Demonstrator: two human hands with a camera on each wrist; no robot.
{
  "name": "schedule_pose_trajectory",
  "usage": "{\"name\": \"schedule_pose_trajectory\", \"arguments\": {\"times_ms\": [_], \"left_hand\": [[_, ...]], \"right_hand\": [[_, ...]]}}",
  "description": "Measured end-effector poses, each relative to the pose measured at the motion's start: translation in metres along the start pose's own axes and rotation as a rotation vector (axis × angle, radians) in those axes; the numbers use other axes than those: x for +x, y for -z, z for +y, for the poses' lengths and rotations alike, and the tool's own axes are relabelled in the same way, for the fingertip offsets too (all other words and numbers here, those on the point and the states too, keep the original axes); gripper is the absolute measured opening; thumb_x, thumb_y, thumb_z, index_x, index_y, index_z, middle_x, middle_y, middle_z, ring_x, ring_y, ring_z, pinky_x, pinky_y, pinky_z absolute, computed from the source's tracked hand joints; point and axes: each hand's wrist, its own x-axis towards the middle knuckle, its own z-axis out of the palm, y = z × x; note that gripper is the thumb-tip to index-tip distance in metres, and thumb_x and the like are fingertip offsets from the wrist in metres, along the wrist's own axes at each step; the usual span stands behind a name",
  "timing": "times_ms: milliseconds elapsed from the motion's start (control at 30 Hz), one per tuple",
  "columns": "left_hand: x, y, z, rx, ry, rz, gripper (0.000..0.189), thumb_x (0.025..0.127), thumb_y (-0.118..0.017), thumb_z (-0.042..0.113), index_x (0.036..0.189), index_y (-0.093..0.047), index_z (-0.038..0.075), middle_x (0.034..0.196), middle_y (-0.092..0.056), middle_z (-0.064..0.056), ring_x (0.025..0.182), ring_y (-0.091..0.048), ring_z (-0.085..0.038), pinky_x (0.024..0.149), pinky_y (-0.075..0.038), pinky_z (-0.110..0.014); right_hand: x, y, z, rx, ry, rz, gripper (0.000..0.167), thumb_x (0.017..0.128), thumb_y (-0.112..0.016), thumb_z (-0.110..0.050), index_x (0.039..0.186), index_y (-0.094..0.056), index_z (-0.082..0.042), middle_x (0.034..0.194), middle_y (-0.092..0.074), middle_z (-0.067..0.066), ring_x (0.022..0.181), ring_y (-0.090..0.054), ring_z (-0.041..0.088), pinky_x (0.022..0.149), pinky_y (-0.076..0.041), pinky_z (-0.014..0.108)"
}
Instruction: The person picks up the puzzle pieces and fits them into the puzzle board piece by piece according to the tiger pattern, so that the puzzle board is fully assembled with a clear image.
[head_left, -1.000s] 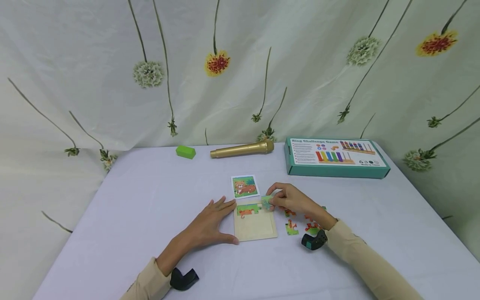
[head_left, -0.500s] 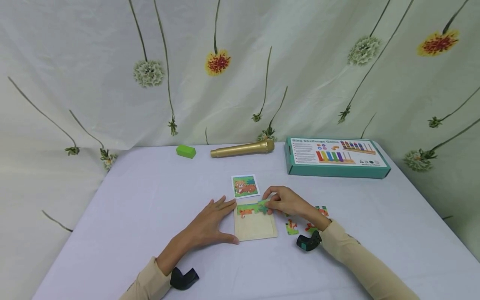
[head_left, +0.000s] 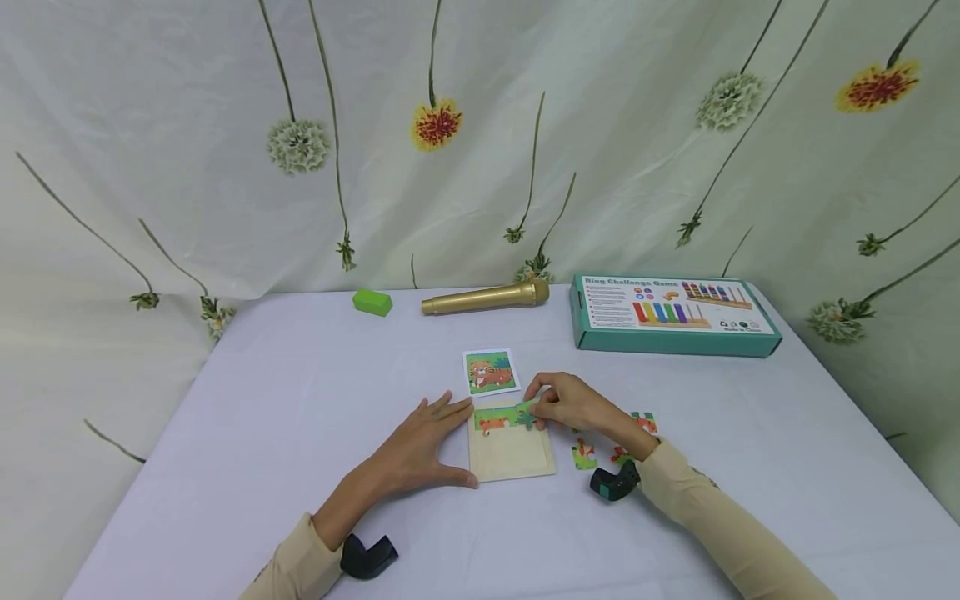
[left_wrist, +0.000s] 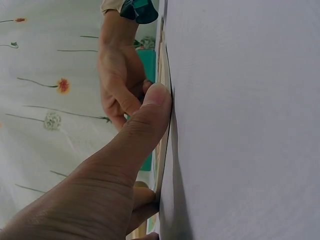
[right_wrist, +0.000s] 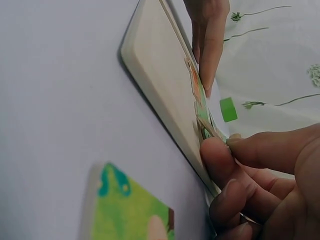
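Note:
My right hand pinches a green jigsaw piece between thumb and fingers at the upper right of a wooden puzzle board. In the right wrist view that piece is tilted, one edge raised off the board. Joined pieces with orange and green print lie along the board's top, left of the held one. My left hand is spread along the board's left side, fingertips at the top corner and thumb at the bottom corner. In the left wrist view the thumb presses against the board's edge.
Loose jigsaw pieces lie right of the board, partly hidden under my right forearm. A tiger picture card sits just behind the board. Farther back are a green block, a gold microphone and a teal game box.
My right hand has moved slightly left and toward me, bringing the green piece from beside the board's corner onto it, against the joined pieces. The left hand has stayed put.

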Motion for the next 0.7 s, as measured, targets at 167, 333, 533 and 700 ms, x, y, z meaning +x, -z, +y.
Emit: {"name": "schedule_pose_trajectory", "arguments": {"times_ms": [167,333,533,700], "left_hand": [[0.0,0.001,0.001,0.001,0.004,-0.008,0.107,0.062,-0.077,0.068,0.146,-0.041,0.012,0.153,-0.036,0.003,0.146,-0.019,-0.023,0.12,-0.011,-0.047],[0.001,0.001,0.0,0.001,0.005,-0.008,0.107,0.062,-0.077,0.067,0.146,-0.041,0.012,0.153,-0.036,0.003,0.146,-0.018,-0.023,0.12,-0.011,-0.047],[0.001,0.002,0.0,-0.007,0.002,-0.013,0.107,0.062,-0.078,0.065,0.147,-0.04,0.013,0.153,-0.036,0.002,0.146,-0.018,-0.023,0.12,-0.012,-0.047],[0.0,0.001,0.001,-0.011,-0.004,-0.01,0.106,0.062,-0.078,0.065,0.146,-0.041,0.012,0.153,-0.037,0.001,0.146,-0.019,-0.024,0.12,-0.013,-0.049]], "right_hand": [[0.001,-0.001,-0.001,-0.019,-0.011,-0.005,0.01,0.092,-0.06,-0.009,0.101,-0.06,-0.004,0.064,-0.065,0.004,0.052,-0.047,0.011,0.042,-0.03,0.021],[0.002,0.0,-0.006,-0.038,-0.041,-0.003,0.008,0.091,-0.06,-0.009,0.099,-0.06,-0.006,0.062,-0.064,0.003,0.047,-0.041,0.01,0.038,-0.028,0.021],[0.003,0.002,-0.01,-0.067,-0.048,-0.03,0.009,0.091,-0.062,-0.009,0.099,-0.058,-0.005,0.061,-0.063,0.004,0.045,-0.038,0.01,0.038,-0.024,0.021],[0.004,0.003,-0.011,-0.107,-0.039,-0.055,0.008,0.092,-0.061,-0.009,0.098,-0.058,-0.005,0.061,-0.062,0.004,0.044,-0.035,0.01,0.037,-0.024,0.021]]}}
